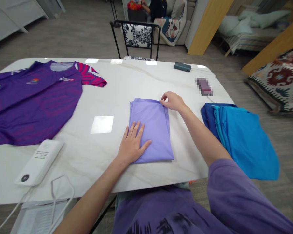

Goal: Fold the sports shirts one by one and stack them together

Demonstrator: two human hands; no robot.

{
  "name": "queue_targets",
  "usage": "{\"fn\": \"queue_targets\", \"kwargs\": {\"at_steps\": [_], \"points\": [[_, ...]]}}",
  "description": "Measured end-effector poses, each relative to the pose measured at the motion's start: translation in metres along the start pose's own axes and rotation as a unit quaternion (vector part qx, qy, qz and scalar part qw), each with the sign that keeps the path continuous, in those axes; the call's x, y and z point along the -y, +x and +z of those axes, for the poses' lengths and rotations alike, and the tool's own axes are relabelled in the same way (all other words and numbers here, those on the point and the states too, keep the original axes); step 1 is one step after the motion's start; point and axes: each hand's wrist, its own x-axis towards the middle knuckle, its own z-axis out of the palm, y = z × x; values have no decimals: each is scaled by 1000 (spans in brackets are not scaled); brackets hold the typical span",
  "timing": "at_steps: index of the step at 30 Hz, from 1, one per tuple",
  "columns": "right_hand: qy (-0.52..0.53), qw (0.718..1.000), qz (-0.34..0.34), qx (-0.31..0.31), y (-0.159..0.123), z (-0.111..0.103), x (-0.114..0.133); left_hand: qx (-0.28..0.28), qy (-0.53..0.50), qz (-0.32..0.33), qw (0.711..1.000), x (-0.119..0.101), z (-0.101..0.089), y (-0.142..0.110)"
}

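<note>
Across the white table (pixel 114 97), clothes lie from one side to the other.
Upper left of the frame I see a purple jersey (pixel 36 100) spread out, a white device (pixel 42 159) just below it; then the left hand (pixel 133 143), fingers spread wide, flat on the folded lilac cloth (pixel 156 130) at the centre; the right hand (pixel 173 101) pinches its top right corner; blue clothes (pixel 246 136) sit at the right edge of the table.

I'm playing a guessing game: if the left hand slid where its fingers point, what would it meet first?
The left hand would first meet more of the lilac cloth beneath it, then probably bare table, though depth is unclear.
</note>
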Motion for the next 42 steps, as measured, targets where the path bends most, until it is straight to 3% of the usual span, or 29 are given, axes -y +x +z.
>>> {"fn": "queue_targets", "kwargs": {"at_steps": [4, 7, 11, 16, 20, 23, 26, 28, 30, 33, 36, 38, 42], "points": [[-14, 999, -4, 34, 3, -3, 1, -2, 4, -2, 1000, -1, 1, 0], [-18, 999, 3, 26, 8, -1, -2, 6, 7, -4, 1000, -2, -1, 0], [119, 993, 28, 4, 23, 2, -12, 12, 7, -7, 1000, -4, -3, 1], [355, 927, 102, 74, 43, -5, -20, 3, -1, -5, 1000, -3, -2, 0], [467, 868, 99, 135, 52, -16, -25, -3, -4, -4, 1000, -1, 0, 0], [520, 836, 102, 145, 58, -21, -30, -8, -7, -2, 1000, -1, 0, 0], [482, 862, 130, 84, 62, -19, -34, -4, -1, -5, 1000, -2, -1, 0], [396, 909, 127, 14, 57, -15, -33, 5, 8, -11, 1000, -1, -2, 0], [289, 954, 70, -30, 43, -8, -27, 14, 14, -17, 1000, 0, -2, 1], [142, 988, -66, 0, 7, 6, -14, 23, 9, -15, 1000, 1, -2, 1], [31, 989, -125, 67, -28, 19, -1, 20, -5, 0, 1000, -1, -2, -4], [-14, 995, -83, 53, -42, 23, 4, 4, -18, -19, 1000, -2, -5, -5], [-29, 990, 137, -29, -51, 19, 6, -76, -41, -171, 981, 17, -25, 23]]}}
